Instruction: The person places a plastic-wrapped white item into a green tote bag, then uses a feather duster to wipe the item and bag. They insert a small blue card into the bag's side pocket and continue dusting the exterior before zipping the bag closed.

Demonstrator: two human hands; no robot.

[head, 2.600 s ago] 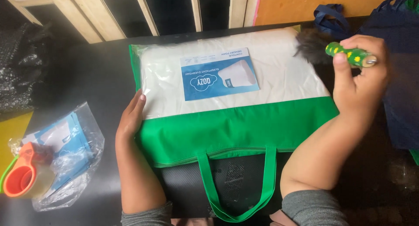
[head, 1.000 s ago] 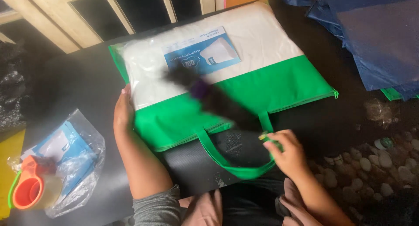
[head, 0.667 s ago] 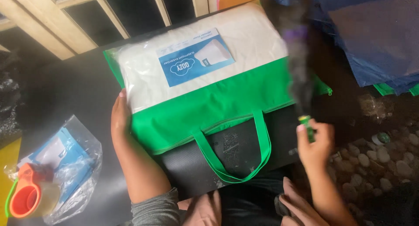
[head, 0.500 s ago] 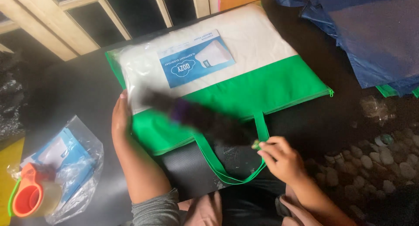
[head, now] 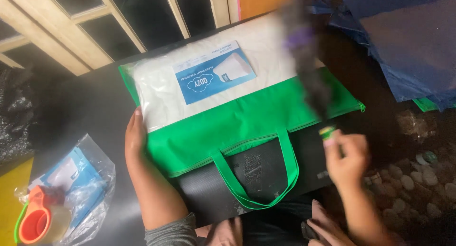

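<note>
On the dark table, a flat green and white bag is lying with its zipped edge and green loop handles turned toward the person, and that seems to be why both hands can get at it without reaching across. It is holding a white pillow-like pad behind a clear front panel, with a blue card showing through. The left hand is lying flat and open against the bag's left edge, fingers spread loosely and gripping nothing; judging by the pose, it is pinning the bag so it is not sliding about. The right hand is hovering just off the bag's lower right corner, its grip closed around the green handle of a dark feather duster. The duster's head is blurring in a long smear across the right part of the bag, so it is probably sweeping over the surface, which would explain the steadying hand opposite. Near the left table edge, well apart from the bag, a crinkled clear plastic packet with blue contents is lying beside an orange tape dispenser. At upper right, a heap of dark blue fabric bags is lying just beyond the green bag's corner
</note>
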